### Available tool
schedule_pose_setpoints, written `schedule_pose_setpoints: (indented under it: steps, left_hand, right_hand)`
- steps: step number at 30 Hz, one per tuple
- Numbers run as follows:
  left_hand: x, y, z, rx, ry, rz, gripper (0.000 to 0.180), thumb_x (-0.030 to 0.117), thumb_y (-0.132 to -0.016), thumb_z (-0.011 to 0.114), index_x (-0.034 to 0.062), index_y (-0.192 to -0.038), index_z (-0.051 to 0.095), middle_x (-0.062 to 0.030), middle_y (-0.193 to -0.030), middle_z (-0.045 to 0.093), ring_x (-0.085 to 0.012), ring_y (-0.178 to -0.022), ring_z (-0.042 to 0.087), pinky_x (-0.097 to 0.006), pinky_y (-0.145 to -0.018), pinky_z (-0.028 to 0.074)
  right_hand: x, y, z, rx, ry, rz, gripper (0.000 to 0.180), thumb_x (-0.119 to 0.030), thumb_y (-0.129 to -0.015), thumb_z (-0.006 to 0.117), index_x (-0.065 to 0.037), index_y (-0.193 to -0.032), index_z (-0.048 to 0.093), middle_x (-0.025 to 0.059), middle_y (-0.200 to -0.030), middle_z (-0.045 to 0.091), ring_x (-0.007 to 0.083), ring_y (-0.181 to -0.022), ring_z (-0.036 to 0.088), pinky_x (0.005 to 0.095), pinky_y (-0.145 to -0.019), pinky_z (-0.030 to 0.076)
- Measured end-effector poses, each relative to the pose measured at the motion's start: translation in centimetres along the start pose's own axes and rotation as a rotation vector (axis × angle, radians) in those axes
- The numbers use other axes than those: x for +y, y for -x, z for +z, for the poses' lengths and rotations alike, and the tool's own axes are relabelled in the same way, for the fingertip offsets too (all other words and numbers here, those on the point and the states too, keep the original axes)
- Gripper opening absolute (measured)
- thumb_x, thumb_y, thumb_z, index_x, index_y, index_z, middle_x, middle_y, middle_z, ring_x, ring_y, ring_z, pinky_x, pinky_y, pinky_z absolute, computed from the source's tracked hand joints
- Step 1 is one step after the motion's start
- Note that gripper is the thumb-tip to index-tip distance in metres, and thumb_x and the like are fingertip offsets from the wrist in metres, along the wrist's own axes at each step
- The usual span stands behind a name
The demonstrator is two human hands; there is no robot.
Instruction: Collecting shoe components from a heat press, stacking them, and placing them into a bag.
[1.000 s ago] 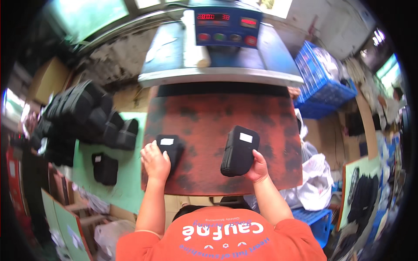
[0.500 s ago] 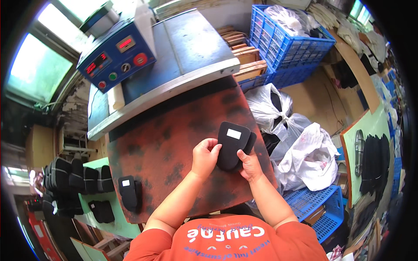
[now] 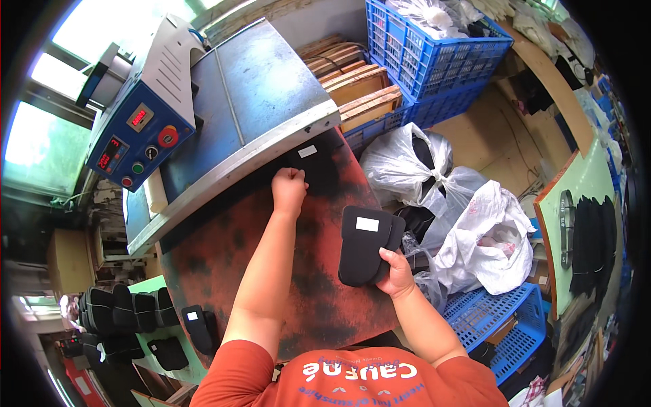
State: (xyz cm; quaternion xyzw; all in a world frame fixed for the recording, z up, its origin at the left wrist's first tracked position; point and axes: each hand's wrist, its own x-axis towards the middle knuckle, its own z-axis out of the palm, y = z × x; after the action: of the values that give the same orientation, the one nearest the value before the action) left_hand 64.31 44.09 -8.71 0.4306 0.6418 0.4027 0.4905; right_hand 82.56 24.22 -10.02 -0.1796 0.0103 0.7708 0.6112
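My right hand point(image 3: 395, 273) grips a small stack of black fabric pieces point(image 3: 366, 254), flat with rounded ends, its thumb over their edge. A white label is on the top piece, and others stick out to the right behind it. My left hand point(image 3: 290, 191) reaches far forward with fingers closed at the near end of another black fabric piece point(image 3: 319, 169). That one lies on the reddish, dark-stained board point(image 3: 271, 278) by the edge of the blue metal plate, its white label point(image 3: 307, 151) showing. My fingers hide where they meet it.
A blue control box point(image 3: 139, 139) with red displays and buttons stands left on the metal plate point(image 3: 264, 74). More black pieces point(image 3: 199, 329) lie at the board's left corner. Tied plastic bags point(image 3: 434, 169), blue crates point(image 3: 434, 54) and wooden frames point(image 3: 366, 95) are to the right.
My left hand has left the stack and moved forward to the plate's edge, where a labelled black fabric piece now lies. My right hand keeps the stack, slightly lower. The view has shifted.
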Motion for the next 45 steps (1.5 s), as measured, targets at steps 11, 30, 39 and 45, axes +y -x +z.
schedule_pose_setpoints:
  steps: [11,30,39,45]
  left_hand:
    - [1.6,8.0,0.4,-0.296,0.026,0.074,0.015,0.009,-0.08,0.065,-0.0012,-0.09,0.06,-0.0016,-0.076,0.061,-0.0069,-0.067,0.055,-0.022,-0.06,0.045]
    - [-0.6,4.9,-0.9,0.012,0.11,0.109,0.023,0.006,-0.079,0.065,-0.0042,-0.098,0.058,-0.004,-0.073,0.06,-0.0068,-0.059,0.053,-0.02,-0.051,0.043]
    - [0.6,9.0,0.6,-0.206,-0.083,0.318,0.034,0.013,-0.074,0.072,-0.0028,-0.101,0.059,-0.0048,-0.077,0.061,-0.0102,-0.067,0.055,-0.023,-0.061,0.045]
    - [-2.0,8.4,-0.7,-0.063,0.139,0.065,0.022,0.004,-0.078,0.066,-0.0022,-0.099,0.06,-0.0007,-0.076,0.06,-0.0055,-0.064,0.053,-0.02,-0.055,0.043]
  right_hand:
    - [-0.9,-0.5,0.8,0.086,0.189,-0.051,0.051,-0.004,-0.083,0.055,-0.009,-0.131,0.038,0.0086,-0.123,0.05,0.0239,-0.113,0.05,0.0393,-0.097,0.041]
    - [-4.1,0.0,0.3,-0.013,-0.122,0.084,0.048,-0.027,-0.09,0.053,-0.008,-0.132,0.039,0.0105,-0.13,0.047,0.0271,-0.12,0.045,0.0429,-0.101,0.036]
    - [-1.9,-0.6,0.2,0.095,0.227,-0.037,0.041,-0.013,-0.091,0.053,-0.016,-0.13,0.041,0.0052,-0.124,0.05,0.0204,-0.114,0.049,0.038,-0.097,0.04]
    - [-4.6,-0.2,-0.4,0.086,0.104,-0.024,0.059,-0.046,-0.092,0.039,-0.004,-0.133,0.037,0.0138,-0.132,0.045,0.0293,-0.121,0.044,0.045,-0.103,0.034]
